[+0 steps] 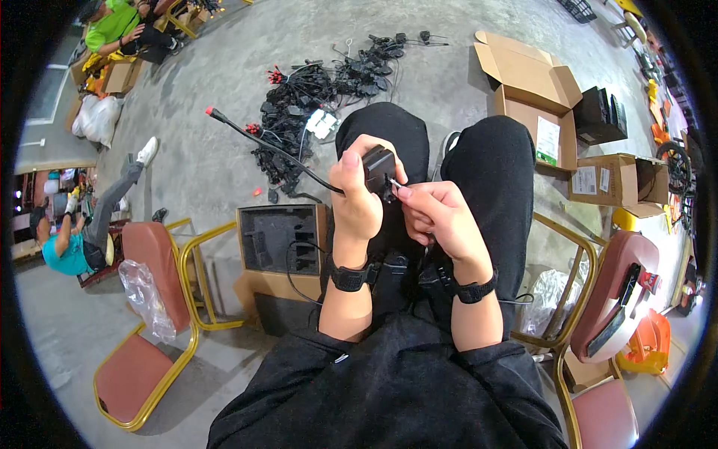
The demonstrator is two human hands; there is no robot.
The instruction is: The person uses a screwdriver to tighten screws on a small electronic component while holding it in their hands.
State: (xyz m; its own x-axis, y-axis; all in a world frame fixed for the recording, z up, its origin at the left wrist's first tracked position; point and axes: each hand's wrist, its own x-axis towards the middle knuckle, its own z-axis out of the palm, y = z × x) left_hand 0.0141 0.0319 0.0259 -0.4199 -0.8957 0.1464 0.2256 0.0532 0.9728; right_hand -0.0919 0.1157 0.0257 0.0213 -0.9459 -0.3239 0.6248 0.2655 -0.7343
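Note:
My left hand [356,196] is closed around a small black box-shaped device [378,163], held above my lap. A thick black cable [262,142] with a red tip runs out from that hand toward the upper left. My right hand [443,217] is closed in a pinch at the device's lower right side. Between its thumb and finger is a thin, pale, metal-looking piece [397,184] that touches or nearly touches the device; its kind is too small to make out. Black straps with modules sit on both wrists.
A pile of black cables and devices [299,97], some red-tipped, lies on the floor ahead. An open box with black foam [280,238] stands left of my legs. Open cardboard boxes [523,71] are at the right. Chairs [142,374] flank me. Other people are at the far left.

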